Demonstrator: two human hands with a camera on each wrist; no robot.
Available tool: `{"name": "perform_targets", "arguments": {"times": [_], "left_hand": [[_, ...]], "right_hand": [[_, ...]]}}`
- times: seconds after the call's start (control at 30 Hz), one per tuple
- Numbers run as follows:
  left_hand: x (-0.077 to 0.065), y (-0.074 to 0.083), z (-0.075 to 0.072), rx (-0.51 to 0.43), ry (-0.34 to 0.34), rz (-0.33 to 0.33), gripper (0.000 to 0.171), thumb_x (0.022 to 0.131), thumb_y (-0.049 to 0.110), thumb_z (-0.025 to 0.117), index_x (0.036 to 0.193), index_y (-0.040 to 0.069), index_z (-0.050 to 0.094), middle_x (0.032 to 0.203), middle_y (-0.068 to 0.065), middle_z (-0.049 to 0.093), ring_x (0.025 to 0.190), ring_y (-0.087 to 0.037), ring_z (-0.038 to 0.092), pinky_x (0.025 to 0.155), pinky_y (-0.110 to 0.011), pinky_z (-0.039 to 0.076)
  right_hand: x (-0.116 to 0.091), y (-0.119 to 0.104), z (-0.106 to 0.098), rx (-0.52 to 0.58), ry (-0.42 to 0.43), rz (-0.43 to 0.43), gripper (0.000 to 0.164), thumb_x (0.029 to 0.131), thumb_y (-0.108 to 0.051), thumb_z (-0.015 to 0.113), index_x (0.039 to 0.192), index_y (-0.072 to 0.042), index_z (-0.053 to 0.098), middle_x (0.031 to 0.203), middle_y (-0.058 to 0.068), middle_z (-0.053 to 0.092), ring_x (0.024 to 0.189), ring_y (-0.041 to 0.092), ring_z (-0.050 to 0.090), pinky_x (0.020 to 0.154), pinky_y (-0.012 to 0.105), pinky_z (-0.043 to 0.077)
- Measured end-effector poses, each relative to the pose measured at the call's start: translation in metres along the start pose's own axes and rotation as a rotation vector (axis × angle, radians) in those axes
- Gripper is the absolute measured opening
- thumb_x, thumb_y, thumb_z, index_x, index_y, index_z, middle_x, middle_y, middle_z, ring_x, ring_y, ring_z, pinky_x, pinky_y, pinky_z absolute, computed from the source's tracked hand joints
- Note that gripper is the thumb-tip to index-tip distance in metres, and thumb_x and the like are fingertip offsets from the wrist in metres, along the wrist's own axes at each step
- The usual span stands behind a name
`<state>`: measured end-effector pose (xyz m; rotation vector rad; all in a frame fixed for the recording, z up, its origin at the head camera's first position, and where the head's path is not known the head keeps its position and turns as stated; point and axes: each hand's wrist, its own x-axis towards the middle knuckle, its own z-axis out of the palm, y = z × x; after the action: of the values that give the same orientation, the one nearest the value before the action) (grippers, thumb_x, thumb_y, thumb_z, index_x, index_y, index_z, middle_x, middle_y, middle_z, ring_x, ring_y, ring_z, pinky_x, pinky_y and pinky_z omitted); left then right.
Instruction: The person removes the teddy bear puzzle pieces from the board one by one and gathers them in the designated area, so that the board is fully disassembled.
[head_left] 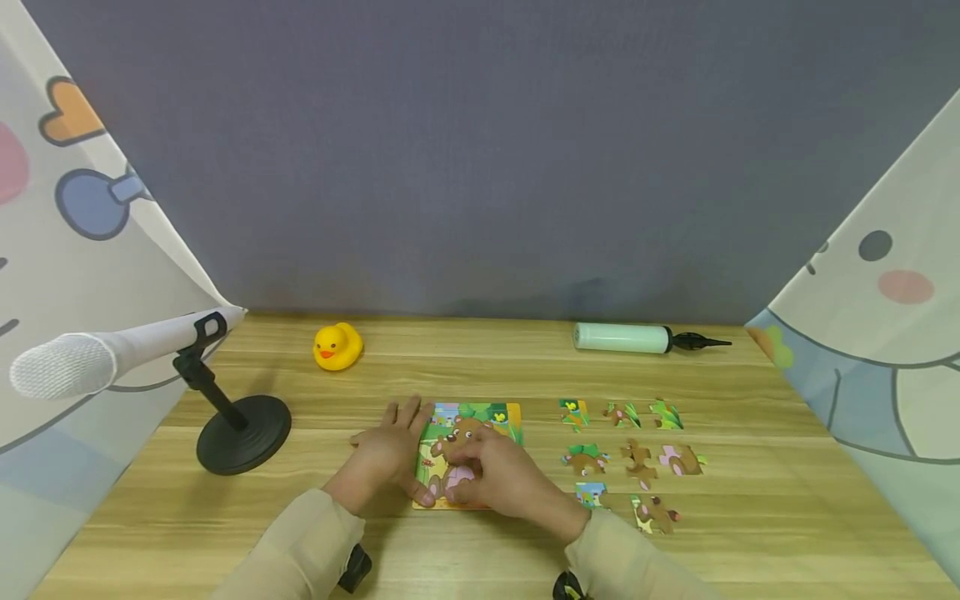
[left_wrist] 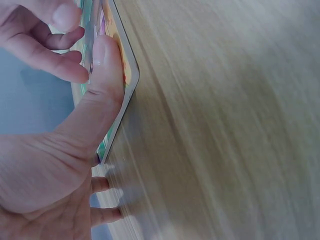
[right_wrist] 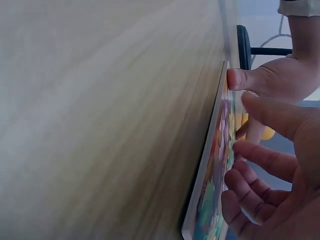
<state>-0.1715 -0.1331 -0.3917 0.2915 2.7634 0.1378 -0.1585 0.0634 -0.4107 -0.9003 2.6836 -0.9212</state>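
Note:
A bear picture puzzle board (head_left: 489, 412) lies flat on the wooden table in front of me. My left hand (head_left: 384, 457) is spread along its left side, fingers straight. In the left wrist view, the left thumb (left_wrist: 106, 65) rests on the board's near corner. My right hand (head_left: 504, 475) is over the lower middle of the board and covers part of the bear. Its fingers are loosely bent, with fingertips (right_wrist: 234, 175) right at the picture surface in the right wrist view. Thumb and index finger stand apart, and no piece shows between them.
Several loose puzzle pieces, among them a brown bear piece (head_left: 682, 459), lie right of the board. A yellow rubber duck (head_left: 337, 346) and a white hand pump (head_left: 622, 337) are at the back. On the left stands a white microphone (head_left: 142, 346) on a black stand (head_left: 243, 437).

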Motion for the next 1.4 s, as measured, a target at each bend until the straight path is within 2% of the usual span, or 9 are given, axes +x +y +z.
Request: {"name": "perform_targets", "arguments": {"times": [0.1,0.27,0.37,0.53,0.8,0.97,1.13,1.27,1.4], "left_hand": [[0.0,0.0,0.0,0.006,-0.003,-0.004,0.136,0.054,0.055,0.094,0.159,0.004,0.025,0.165,-0.021,0.02,0.147,-0.051,0.024,0.082,-0.081,0.045],[0.0,-0.001,0.0,0.008,0.008,0.007,0.136,0.054,0.056,0.094,0.159,0.004,0.026,0.165,-0.022,0.021,0.146,-0.052,0.025,0.081,-0.081,0.045],[-0.001,-0.001,0.0,0.009,0.008,0.009,0.135,0.054,0.055,0.094,0.159,0.004,0.026,0.165,-0.022,0.021,0.146,-0.052,0.025,0.081,-0.081,0.045],[-0.001,-0.001,-0.001,0.0,-0.003,0.001,0.136,0.054,0.055,0.094,0.159,0.004,0.026,0.165,-0.022,0.021,0.146,-0.052,0.025,0.082,-0.081,0.044],[-0.002,0.0,-0.002,-0.019,-0.011,0.002,0.137,0.054,0.055,0.096,0.159,0.004,0.025,0.165,-0.021,0.021,0.147,-0.052,0.024,0.082,-0.082,0.044],[-0.003,-0.001,-0.003,-0.042,-0.016,0.008,0.137,0.055,0.055,0.097,0.159,0.004,0.025,0.165,-0.021,0.021,0.147,-0.053,0.023,0.081,-0.083,0.043],[-0.005,-0.001,-0.004,-0.074,0.0,0.031,0.137,0.054,0.053,0.098,0.159,0.002,0.026,0.165,-0.024,0.021,0.145,-0.055,0.024,0.08,-0.084,0.042],[-0.005,0.0,-0.004,-0.093,0.006,0.039,0.136,0.054,0.051,0.099,0.158,0.001,0.026,0.165,-0.025,0.021,0.145,-0.056,0.024,0.081,-0.084,0.042],[-0.006,0.001,-0.004,-0.098,0.02,0.041,0.137,0.053,0.048,0.099,0.158,0.0,0.027,0.164,-0.026,0.021,0.144,-0.057,0.025,0.081,-0.083,0.043]], "right_hand": [[0.001,-0.002,0.001,-0.073,-0.021,0.016,0.043,0.08,-0.028,0.087,0.118,-0.011,0.077,0.129,0.01,0.063,0.125,0.032,0.058,0.099,0.046,0.053],[0.001,-0.005,0.003,-0.141,-0.036,0.033,0.045,0.078,-0.033,0.089,0.116,-0.011,0.077,0.12,0.003,0.062,0.112,0.021,0.061,0.094,0.038,0.054],[0.002,-0.006,0.004,-0.148,-0.028,0.027,0.04,0.077,-0.032,0.09,0.108,-0.012,0.077,0.113,-0.002,0.061,0.101,0.014,0.06,0.087,0.031,0.054],[0.003,-0.009,0.005,-0.134,-0.034,0.018,0.032,0.077,-0.028,0.091,0.098,-0.012,0.072,0.103,-0.007,0.054,0.085,0.005,0.051,0.076,0.022,0.049],[0.003,-0.011,0.006,-0.11,-0.03,0.027,0.036,0.077,-0.025,0.091,0.099,-0.014,0.064,0.095,-0.009,0.049,0.078,0.004,0.047,0.07,0.021,0.047],[0.004,-0.01,0.008,-0.162,-0.015,0.011,0.034,0.08,-0.028,0.089,0.095,-0.015,0.061,0.094,-0.008,0.047,0.077,0.004,0.046,0.065,0.019,0.045],[0.005,-0.01,0.005,-0.241,0.004,-0.016,0.031,0.08,-0.029,0.088,0.094,-0.013,0.065,0.095,-0.006,0.05,0.08,0.007,0.048,0.063,0.02,0.045],[0.003,-0.006,-0.002,-0.273,-0.003,0.007,0.032,0.08,-0.031,0.088,0.088,-0.013,0.062,0.088,-0.005,0.051,0.076,0.007,0.047,0.061,0.021,0.044],[0.004,-0.001,-0.01,-0.317,-0.011,0.034,0.031,0.081,-0.033,0.088,0.089,-0.013,0.066,0.085,-0.005,0.051,0.073,0.008,0.048,0.06,0.022,0.045]]}}
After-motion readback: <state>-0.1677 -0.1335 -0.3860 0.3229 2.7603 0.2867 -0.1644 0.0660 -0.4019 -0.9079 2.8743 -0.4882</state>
